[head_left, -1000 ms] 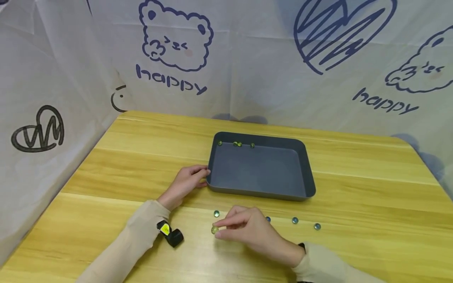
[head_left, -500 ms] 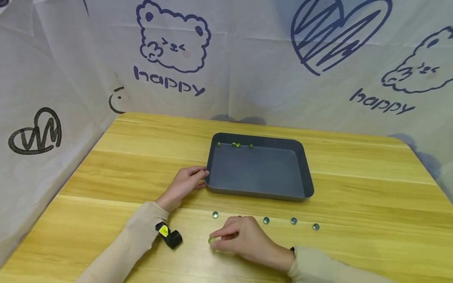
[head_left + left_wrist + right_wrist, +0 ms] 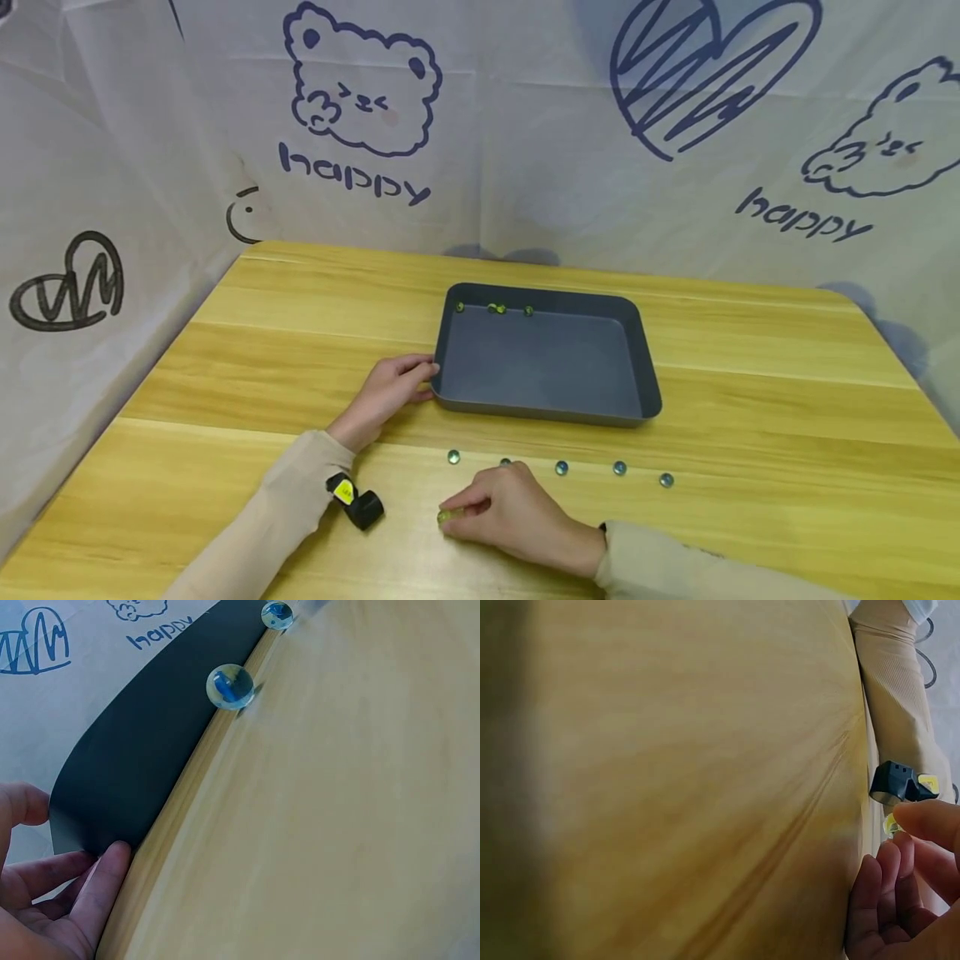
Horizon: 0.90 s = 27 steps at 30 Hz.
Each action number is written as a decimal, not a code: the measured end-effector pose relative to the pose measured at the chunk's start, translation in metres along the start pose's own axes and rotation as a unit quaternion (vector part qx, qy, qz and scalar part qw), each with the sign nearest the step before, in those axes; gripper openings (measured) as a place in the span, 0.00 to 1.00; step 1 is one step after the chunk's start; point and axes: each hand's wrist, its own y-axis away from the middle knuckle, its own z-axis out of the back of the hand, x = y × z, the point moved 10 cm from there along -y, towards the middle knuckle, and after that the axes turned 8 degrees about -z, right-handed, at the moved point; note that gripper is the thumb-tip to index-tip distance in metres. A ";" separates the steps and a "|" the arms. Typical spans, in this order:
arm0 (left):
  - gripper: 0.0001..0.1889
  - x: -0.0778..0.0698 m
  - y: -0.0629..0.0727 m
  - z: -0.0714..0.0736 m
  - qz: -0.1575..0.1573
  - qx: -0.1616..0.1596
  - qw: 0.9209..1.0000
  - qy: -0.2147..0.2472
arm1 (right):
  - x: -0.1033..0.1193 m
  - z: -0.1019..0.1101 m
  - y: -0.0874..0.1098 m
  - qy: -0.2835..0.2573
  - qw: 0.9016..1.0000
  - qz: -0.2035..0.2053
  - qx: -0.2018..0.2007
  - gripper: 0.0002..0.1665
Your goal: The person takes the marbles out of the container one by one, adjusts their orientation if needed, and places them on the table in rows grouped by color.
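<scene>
My left hand (image 3: 386, 396) holds the near left corner of a dark grey baking tray (image 3: 551, 358), thumb at the rim and fingers low against its wall in the left wrist view. Between right thumb and forefinger I pinch a yellowish glass marble (image 3: 444, 517), close over the table in front of the tray; the right hand (image 3: 517, 512) partly covers it. Several greenish-yellow marbles (image 3: 497, 308) lie inside along the tray's back wall. A row of blue-tinted marbles, among them a leftmost marble (image 3: 453, 457) and a rightmost marble (image 3: 667, 480), sits on the wood between tray and right hand.
The wooden table (image 3: 247, 358) ends at a white cloth backdrop (image 3: 540, 150) with drawn bears and hearts. A black wrist camera (image 3: 362, 507) on the left sleeve juts out just left of the right hand's marble.
My right hand has moved slightly left and toward me, still pinching the marble, uncovering more of the row behind it. The left hand keeps its hold on the tray.
</scene>
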 end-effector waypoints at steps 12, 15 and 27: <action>0.22 -0.001 0.000 0.001 0.001 -0.001 1.000 -0.002 | -0.002 -0.003 -0.004 0.060 0.998 0.001 0.014 0.07; 0.22 -0.001 0.000 0.001 0.001 -0.001 1.000 0.000 | -0.002 -0.003 -0.004 0.063 0.998 -0.001 0.015 0.07; 0.22 -0.001 0.000 -0.001 0.006 -0.002 1.000 0.002 | -0.006 -0.003 -0.006 0.035 0.999 -0.022 0.033 0.07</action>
